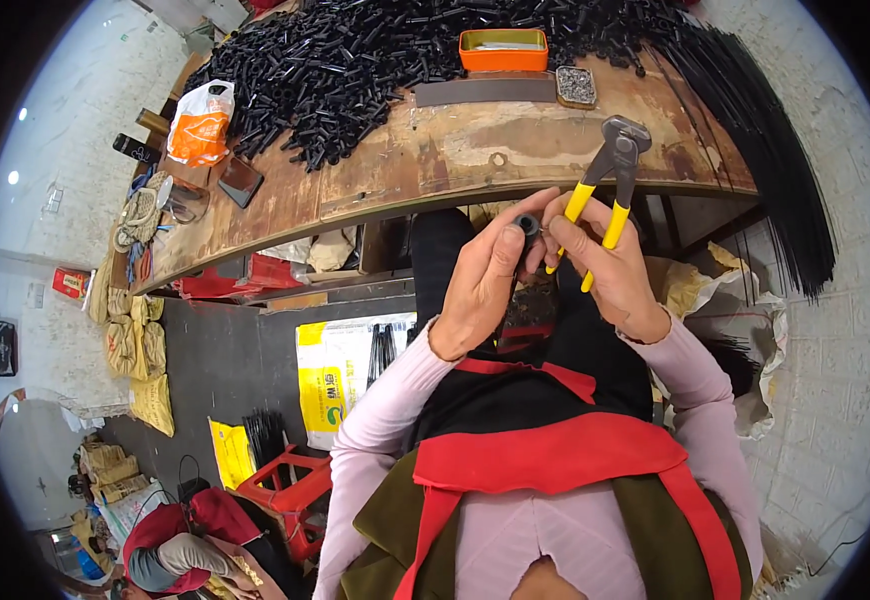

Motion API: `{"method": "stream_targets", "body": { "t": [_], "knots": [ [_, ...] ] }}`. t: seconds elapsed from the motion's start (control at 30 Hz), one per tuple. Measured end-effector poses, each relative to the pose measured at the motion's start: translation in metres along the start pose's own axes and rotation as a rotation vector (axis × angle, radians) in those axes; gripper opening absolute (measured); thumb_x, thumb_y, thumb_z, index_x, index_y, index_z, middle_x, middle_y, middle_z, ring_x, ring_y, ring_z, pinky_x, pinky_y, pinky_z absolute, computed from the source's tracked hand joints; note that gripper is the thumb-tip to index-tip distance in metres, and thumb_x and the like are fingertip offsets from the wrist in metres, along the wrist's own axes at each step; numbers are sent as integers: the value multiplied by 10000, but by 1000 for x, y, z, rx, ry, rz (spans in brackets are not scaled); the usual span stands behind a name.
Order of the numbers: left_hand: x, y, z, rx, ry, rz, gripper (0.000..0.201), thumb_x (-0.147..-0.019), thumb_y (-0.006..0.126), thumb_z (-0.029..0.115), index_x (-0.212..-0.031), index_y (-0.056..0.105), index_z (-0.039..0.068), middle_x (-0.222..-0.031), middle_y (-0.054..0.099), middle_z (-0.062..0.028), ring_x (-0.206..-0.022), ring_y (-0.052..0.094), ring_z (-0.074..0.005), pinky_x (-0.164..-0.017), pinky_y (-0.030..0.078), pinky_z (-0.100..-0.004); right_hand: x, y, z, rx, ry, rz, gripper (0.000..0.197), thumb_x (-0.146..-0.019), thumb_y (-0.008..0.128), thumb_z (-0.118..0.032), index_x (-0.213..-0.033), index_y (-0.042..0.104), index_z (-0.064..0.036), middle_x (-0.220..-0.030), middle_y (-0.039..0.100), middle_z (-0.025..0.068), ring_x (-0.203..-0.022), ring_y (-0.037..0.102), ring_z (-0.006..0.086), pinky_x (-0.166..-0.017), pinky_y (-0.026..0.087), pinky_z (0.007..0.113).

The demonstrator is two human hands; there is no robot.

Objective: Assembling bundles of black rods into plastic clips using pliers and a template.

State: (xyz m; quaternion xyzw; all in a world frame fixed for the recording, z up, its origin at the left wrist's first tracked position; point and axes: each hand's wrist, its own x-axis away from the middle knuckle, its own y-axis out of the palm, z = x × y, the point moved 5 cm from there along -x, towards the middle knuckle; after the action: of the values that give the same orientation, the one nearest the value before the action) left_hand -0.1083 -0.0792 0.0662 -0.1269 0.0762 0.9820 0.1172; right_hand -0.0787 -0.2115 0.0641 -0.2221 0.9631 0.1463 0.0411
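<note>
My left hand (480,285) is closed on a small black tubular piece (528,223), gripped by thumb and fingers with its round hollow end turned up. Close beside it, my right hand (615,280) is wrapped around yellow-handled end-cutting pincers (615,235). The dark metal head of the pincers points away from me, over the table edge, and the handles spread apart across my palm. My right fingertips come right up to the black piece; whether they touch it, or pinch something small, I cannot make out.
A wooden table (395,190) carries a large heap of black tubular parts (345,80), an orange tin (503,50), a small tin of metal bits (575,86) and a grey strip (485,92). Long black rods (775,150) overhang its right end. A person (190,540) bends at lower left.
</note>
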Motion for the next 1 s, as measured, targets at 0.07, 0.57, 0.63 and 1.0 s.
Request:
{"method": "stream_targets", "body": {
  "t": [0.07, 0.57, 0.63, 1.0],
  "knots": [
    [1, 0, 0, 0, 8, 1, 564, -1063, 355, 417, -1391, 466, -29, -794, 501, 10, -735, 441, -78, -643, 358, -212, 0, 1, 3, -43, 11, 2, 154, -967, 592, -133, -1040, 583, 3, -808, 571, 31, -737, 550, 117, -655, 420, 243],
    [5, -11, 6, -11, 0, 33, 552, -1064, 365, 404, -1394, 465, -27, -792, 493, 9, -747, 445, -77, -658, 372, -210, -3, 15, 1, 40, -80, 9, 152, -954, 624, -122, -1011, 578, 11, -885, 579, 56, -735, 584, 144, -688, 469, 272],
    [5, -12, 7, -51, 9, 13, 567, -1062, 365, 413, -1410, 443, -28, -790, 474, 18, -731, 417, -73, -646, 354, -206, -2, 23, 0, -36, -138, 10, 126, -940, 634, -84, -1000, 578, 12, -926, 573, 67, -753, 585, 149, -713, 475, 276],
    [-2, -32, -5, 184, -33, -15, 605, -1064, 318, 443, -1457, 367, -15, -747, 402, 35, -678, 347, -64, -614, 293, -201, -15, 13, -37, 512, -78, -67, 77, -934, 604, -41, -972, 559, 9, -787, 598, 44, -657, 574, 94, -616, 452, 233]
  ]
}}
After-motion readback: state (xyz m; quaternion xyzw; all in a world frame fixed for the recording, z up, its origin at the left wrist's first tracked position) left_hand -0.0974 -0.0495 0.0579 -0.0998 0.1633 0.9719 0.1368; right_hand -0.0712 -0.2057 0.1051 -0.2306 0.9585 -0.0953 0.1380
